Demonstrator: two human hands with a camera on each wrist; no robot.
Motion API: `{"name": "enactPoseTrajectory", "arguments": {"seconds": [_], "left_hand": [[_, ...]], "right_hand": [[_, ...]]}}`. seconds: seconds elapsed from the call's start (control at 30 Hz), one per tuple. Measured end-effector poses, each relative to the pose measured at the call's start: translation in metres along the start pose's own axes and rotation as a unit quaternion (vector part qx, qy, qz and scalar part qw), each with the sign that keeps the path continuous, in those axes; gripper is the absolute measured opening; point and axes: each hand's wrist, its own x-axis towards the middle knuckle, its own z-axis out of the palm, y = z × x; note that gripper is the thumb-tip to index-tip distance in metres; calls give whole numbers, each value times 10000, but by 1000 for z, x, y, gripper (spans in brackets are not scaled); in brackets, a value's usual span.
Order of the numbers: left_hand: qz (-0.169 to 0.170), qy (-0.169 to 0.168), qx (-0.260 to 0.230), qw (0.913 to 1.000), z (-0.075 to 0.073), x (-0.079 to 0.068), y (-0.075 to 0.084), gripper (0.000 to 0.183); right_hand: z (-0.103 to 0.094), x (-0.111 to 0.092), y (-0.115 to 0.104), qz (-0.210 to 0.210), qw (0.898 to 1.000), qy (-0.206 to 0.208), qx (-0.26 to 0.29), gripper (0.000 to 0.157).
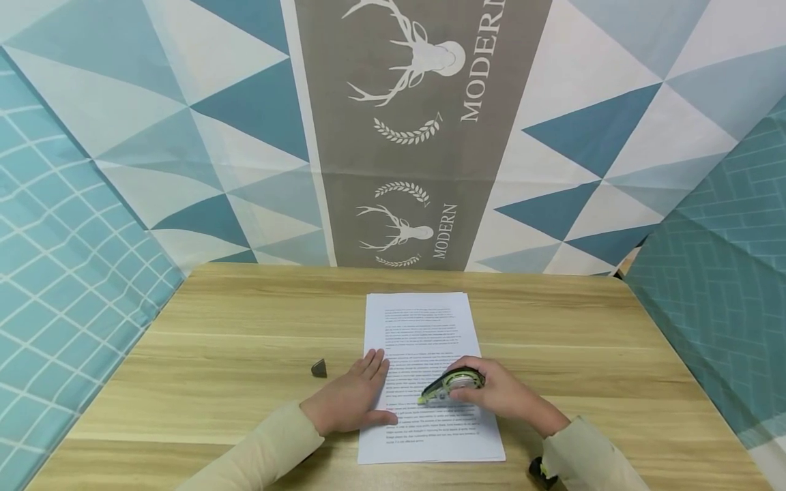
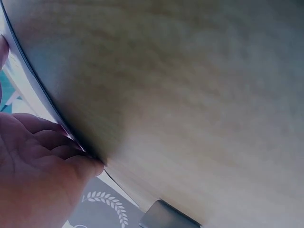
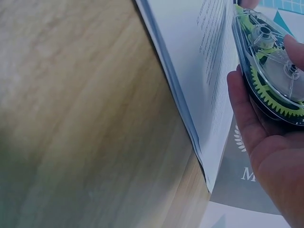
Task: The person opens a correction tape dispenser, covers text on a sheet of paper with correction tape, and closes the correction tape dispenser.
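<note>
A stack of printed paper [image 1: 424,320] lies on the wooden table, lines of text covering its top sheet. My left hand [image 1: 359,395] rests on the left side of the sheet, fingers straight and thumb pointing right. In my right hand [image 1: 506,392] is a correction tape dispenser [image 1: 451,385] with a clear case and green gears, pinched between thumb and fingers. Its yellow-green tip is right at a line in the lower half of the text. The right wrist view shows the dispenser's gears [image 3: 273,95] close up, with the thumb on one face and fingers behind.
A small dark grey cap [image 1: 318,368] lies on the table [image 1: 245,341] left of the paper. Behind the table's far edge hangs a patterned cloth [image 1: 399,150] with deer heads and triangles. A dark wrist strap piece [image 1: 542,472] shows by the right sleeve.
</note>
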Motion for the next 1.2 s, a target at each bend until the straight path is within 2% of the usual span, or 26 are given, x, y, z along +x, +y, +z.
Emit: {"name": "enactPoseTrajectory", "arguments": {"seconds": [0.27, 0.97, 1.2], "left_hand": [[-32, -75, -76, 9999, 0, 1, 0, 91], [-8, -77, -21, 10000, -2, 2, -1, 92], [3, -53, -1, 10000, -3, 2, -1, 92]], "right_hand": [[4, 4, 4, -73, 9998, -29, -170, 24], [13, 13, -5, -192, 9992, -276, -194, 23], [13, 14, -9, -295, 9974, -419, -511, 23]]}}
